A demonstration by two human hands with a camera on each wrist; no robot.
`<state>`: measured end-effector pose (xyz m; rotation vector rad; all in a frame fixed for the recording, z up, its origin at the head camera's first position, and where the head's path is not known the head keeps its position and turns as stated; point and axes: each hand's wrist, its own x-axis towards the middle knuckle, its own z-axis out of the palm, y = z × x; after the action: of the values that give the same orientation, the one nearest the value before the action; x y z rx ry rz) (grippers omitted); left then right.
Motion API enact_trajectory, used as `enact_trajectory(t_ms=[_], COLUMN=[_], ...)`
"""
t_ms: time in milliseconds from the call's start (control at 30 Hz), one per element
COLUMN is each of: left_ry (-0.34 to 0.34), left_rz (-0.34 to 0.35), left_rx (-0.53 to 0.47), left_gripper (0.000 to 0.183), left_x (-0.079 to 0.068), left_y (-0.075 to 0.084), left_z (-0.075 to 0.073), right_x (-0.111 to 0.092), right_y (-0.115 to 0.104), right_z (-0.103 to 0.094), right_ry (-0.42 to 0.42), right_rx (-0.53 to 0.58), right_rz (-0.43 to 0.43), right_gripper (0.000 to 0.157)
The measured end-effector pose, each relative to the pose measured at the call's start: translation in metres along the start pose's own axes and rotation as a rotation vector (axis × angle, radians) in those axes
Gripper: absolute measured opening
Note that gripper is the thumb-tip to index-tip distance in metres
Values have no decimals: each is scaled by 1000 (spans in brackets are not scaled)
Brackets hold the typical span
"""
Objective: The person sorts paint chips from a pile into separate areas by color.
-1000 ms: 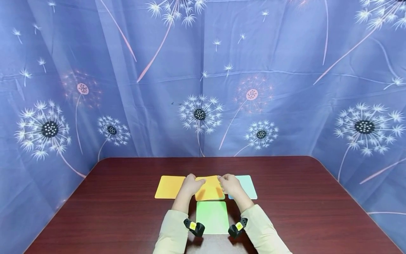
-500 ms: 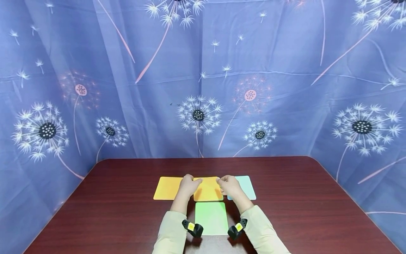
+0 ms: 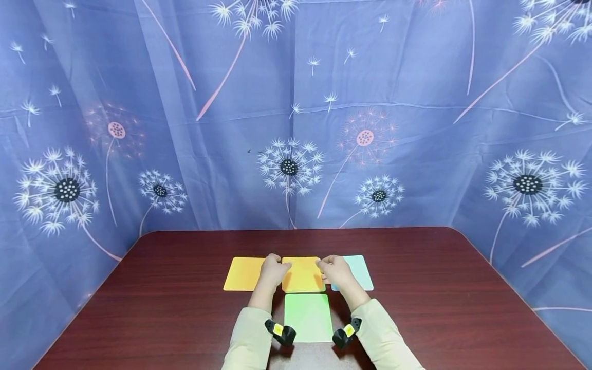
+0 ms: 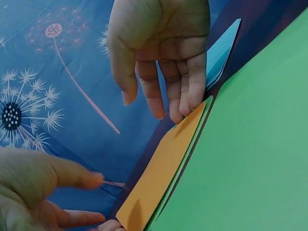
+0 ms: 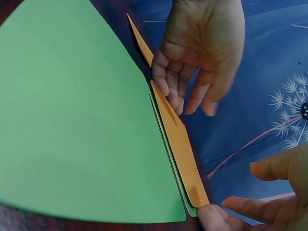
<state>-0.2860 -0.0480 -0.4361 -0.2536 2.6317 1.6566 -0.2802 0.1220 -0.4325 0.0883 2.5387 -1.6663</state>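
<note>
In the head view, a middle yellow-orange paper sheet [image 3: 302, 277] lies between my two hands. Green paper [image 5: 195, 211] shows under its edge in the right wrist view. My left hand [image 3: 273, 271] is at the sheet's left edge, thumb and forefinger apart, lower fingertips touching the side. At the opposite edge, my right hand [image 3: 336, 268] likewise touches with its lower fingers while its thumb and forefinger stand apart. Directly in front lies a large green sheet [image 3: 308, 318]. A second orange sheet [image 3: 242, 273] is partly covered by the left hand, and light-blue paper [image 3: 359, 272] by the right.
The dark red-brown table [image 3: 139, 308] extends to both sides of the papers. A blue curtain [image 3: 213, 154] with dandelion prints hangs behind it. Black wrist cameras [image 3: 281, 333] sit over both pale sleeves, close above the green sheet.
The middle orange sheet has settled flat, its far edge no longer lifted. My left thumb has drawn back leftward off it, and my right hand's fingers have shifted only slightly.
</note>
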Motion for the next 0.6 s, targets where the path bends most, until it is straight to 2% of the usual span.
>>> enact_trajectory(t_ms=[133, 300, 600], left_ry=[-19, -34, 7], left_rz=[-2, -3, -19], left_rx=[-2, -5, 54], left_gripper=[39, 44, 36], left_x=[0, -2, -3], left_y=[0, 1, 0], left_z=[-2, -3, -5], right_x=[0, -1, -1], right_y=[0, -1, 2], right_z=[0, -1, -2], right_ry=[10, 21, 21], right_rx=[22, 46, 15], right_rz=[-1, -3, 3], right_gripper=[31, 29, 28])
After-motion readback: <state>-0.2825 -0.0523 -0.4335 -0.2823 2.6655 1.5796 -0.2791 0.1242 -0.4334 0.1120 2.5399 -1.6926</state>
